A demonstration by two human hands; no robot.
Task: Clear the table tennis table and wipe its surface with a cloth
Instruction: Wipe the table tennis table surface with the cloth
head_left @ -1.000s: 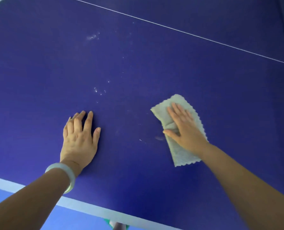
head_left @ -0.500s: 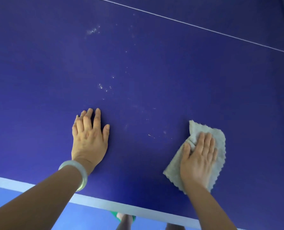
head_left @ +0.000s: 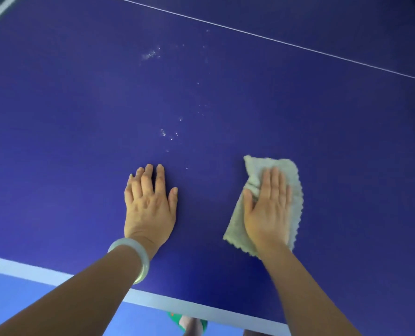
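Near the white-edged front of the table (head_left: 68, 146), the right hand (head_left: 268, 209) lies flat, fingers (head_left: 274, 180) straight, on the folded cloth (head_left: 296, 190), pressing it down to wipe, while the left hand (head_left: 150, 207), spread flat, likely braces the reach toward the pale specks (head_left: 164, 134) farther off

soft, dim, even light falls on the flat dark blue bench (head_left: 75, 122), darkest at the middle just above its pale edge stripe (head_left: 44, 272). a thin shadow hugs the left grip (head_left: 150, 204). small white specks (head_left: 150, 55) glint. the top right corner darkens; detail is slightly soft throughout.
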